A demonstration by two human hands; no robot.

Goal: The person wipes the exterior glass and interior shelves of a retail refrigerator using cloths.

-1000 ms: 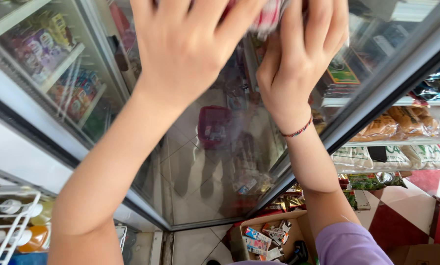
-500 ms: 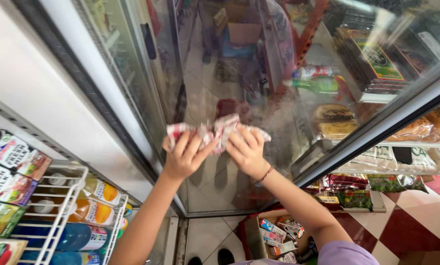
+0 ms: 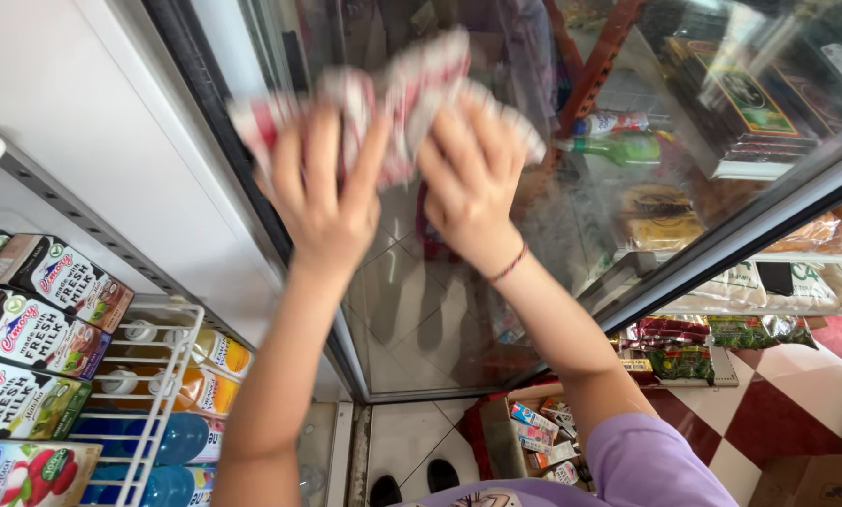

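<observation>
Your left hand [image 3: 322,202] and right hand [image 3: 468,192] both grip a red-and-white cloth [image 3: 397,89], rubbing the glass door [image 3: 496,310]; next, wipe toward its lower edge.

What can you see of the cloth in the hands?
The cloth is red and white, soft and crumpled, blurred by motion, so its pattern cannot be read. It is bunched in a wide strip, pressed flat against the glass door. The left hand and right hand both press on it from below, fingers spread. Nothing else touches it.
</observation>
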